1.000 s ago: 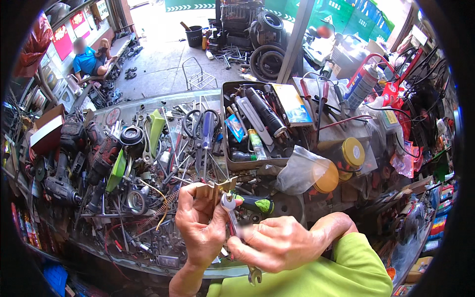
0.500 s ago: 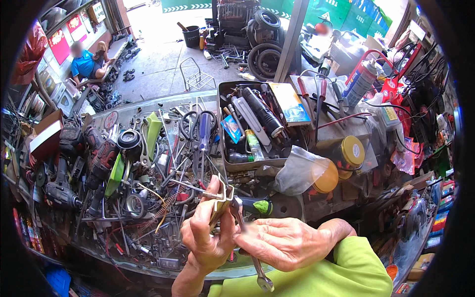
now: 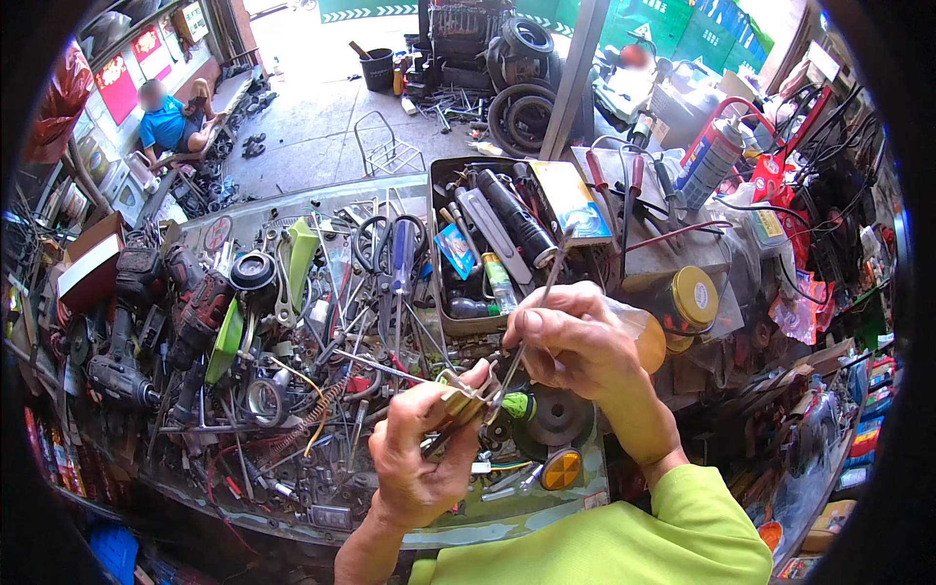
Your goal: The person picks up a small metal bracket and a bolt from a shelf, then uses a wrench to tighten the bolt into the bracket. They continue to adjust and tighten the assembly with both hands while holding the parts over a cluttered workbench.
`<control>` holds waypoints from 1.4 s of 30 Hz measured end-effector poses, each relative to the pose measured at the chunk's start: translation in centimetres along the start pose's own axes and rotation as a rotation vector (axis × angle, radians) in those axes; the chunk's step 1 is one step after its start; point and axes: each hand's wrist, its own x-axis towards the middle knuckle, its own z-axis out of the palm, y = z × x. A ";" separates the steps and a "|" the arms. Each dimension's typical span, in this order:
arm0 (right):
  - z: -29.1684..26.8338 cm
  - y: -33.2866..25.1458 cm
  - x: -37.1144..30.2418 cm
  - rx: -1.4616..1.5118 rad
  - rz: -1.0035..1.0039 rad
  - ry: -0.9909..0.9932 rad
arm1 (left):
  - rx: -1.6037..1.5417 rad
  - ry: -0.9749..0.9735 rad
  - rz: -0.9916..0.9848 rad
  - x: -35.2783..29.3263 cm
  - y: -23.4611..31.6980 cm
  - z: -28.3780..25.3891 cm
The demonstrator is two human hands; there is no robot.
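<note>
My left hand (image 3: 419, 453) is closed round a bent brass-coloured metal bracket (image 3: 458, 402) above the cluttered bench. A long threaded bolt (image 3: 385, 367) sticks out to the left of the bracket. Between the fingers and thumb of my right hand (image 3: 580, 341) is a slim metal wrench (image 3: 544, 285), slanting up and away to the right. Its lower end meets the bracket's right side; how it sits on the fastener there is too small to tell.
Loose tools and parts cover the glass-topped bench (image 3: 546, 509). Beyond my hands stands a tool-filled metal box (image 3: 458, 328). Power drills (image 3: 122, 366) lie left; a yellow-lidded jar (image 3: 694, 296) and spray can (image 3: 710, 161) stand right. A person in blue (image 3: 168, 127) sits far left.
My right hand has moved up and away from me, swinging the wrench from pointing down toward me to pointing up and away. My left hand and the bracket have dipped and tilted slightly.
</note>
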 end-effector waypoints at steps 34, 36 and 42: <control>4.2 -1.2 2.2 -0.508 -0.291 0.152 | -0.187 -0.145 -0.387 0.1 0.5 0.1; 2.5 -1.2 1.6 -0.340 -0.237 0.219 | -0.384 -0.106 -0.442 0.4 0.2 0.2; -0.5 3.0 -0.6 0.106 -0.349 0.474 | -0.704 0.026 -0.496 1.1 0.4 -0.8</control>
